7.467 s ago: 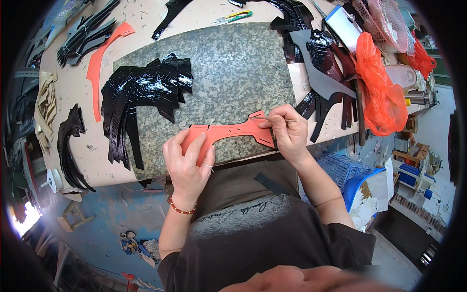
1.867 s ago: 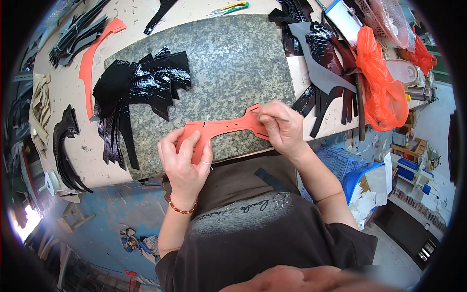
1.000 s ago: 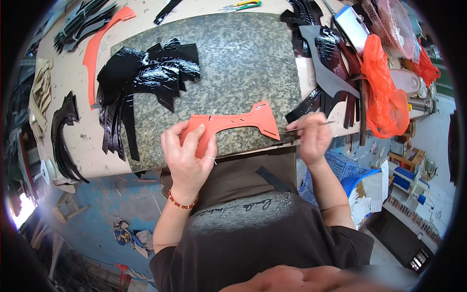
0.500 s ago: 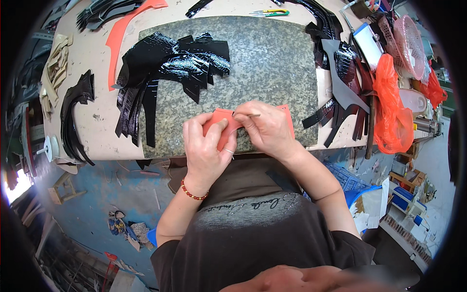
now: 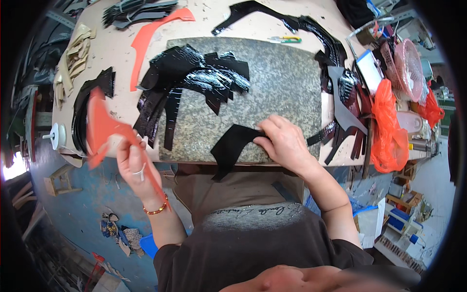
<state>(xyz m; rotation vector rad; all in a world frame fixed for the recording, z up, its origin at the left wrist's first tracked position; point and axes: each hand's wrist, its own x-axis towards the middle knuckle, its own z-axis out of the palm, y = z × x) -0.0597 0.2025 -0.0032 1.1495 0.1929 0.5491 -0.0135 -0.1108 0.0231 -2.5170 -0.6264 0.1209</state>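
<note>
My left hand (image 5: 131, 163) is off to the left, at the table's front edge. Its fingers pinch a curved coral-coloured pattern piece (image 5: 108, 125), blurred by motion, one long arm of which hangs down past my wrist. My right hand (image 5: 291, 146) rests near the front of the mottled stone slab (image 5: 279, 73). Between its thumb and fingers is the end of a matte black leather piece (image 5: 233, 146), whose lower tip hangs over the slab's edge. A pile of glossy black leather pieces (image 5: 189, 68) lies on the slab's left part and the table beside it.
A second coral pattern piece (image 5: 141, 46) lies left of the pile. Thread snips (image 5: 287, 40) lie at the slab's far edge. Black and grey strips (image 5: 345, 97) line the right side, next to a red plastic bag (image 5: 389, 129) and a pink basket (image 5: 408, 65). A white spool (image 5: 58, 136) sits left.
Both hands were together over the coral piece, the right with a thin stick-like tool. My left hand has swung left with the coral piece, leaving the black leather in my right hand. The view has shifted.
</note>
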